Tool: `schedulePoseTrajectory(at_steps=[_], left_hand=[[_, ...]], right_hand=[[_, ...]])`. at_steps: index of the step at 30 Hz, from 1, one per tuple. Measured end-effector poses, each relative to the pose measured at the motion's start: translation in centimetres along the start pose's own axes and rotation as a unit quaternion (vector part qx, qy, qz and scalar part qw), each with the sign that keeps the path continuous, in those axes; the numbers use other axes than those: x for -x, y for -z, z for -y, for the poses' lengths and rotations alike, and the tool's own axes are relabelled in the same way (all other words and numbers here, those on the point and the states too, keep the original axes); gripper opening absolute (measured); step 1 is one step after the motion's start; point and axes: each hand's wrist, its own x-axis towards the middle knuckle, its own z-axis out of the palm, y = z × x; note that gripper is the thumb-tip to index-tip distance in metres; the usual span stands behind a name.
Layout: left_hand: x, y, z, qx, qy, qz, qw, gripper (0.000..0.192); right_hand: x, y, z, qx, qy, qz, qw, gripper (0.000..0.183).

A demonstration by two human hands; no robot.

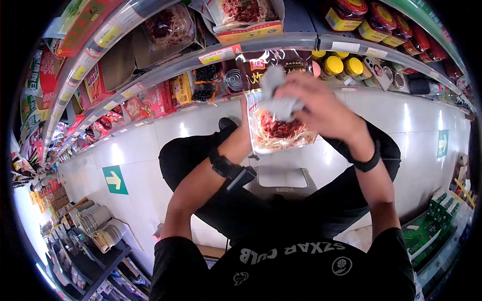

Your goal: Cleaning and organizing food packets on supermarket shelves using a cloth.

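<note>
A glossy food pouch (283, 133) stands up before me, printed with noodles and meat sauce and bearing writing. My left hand (244, 116) grips it by its left edge; most of its fingers are hidden behind the pouch. In front of the pouch, my right hand (318, 103) is blurred and holds a grey cloth (282, 107). The cloth lies over the upper middle of the pouch's printed face; whether it presses on it I cannot tell.
Shelf edges with price tags, such as the shelf rail (276, 40), curve across the top. Similar pouches (244, 13), red-lidded jars (346, 15) and yellow-lidded jars (333, 66) stand there. A stool (282, 188) is between my legs. Stacked dishes (98, 222) sit at lower left.
</note>
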Motion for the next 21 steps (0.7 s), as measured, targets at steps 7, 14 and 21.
schedulePoseTrajectory(at_steps=[7,14,21], left_hand=[[-0.8,-0.9,0.4,0.023,0.022,-0.077,0.997,0.096],[0.0,-2.9,0.4,0.019,0.046,-0.010,0.999,0.094],[-0.8,-3.5,1.4,-0.119,-0.077,-0.047,0.989,0.087]], right_hand=[[0.2,-0.8,-0.2,0.053,-0.018,-0.050,0.997,0.053],[0.0,-0.1,-1.3,0.136,-0.043,-0.147,0.979,0.049],[0.1,-1.3,-0.3,0.066,-0.023,-0.055,0.996,0.054]])
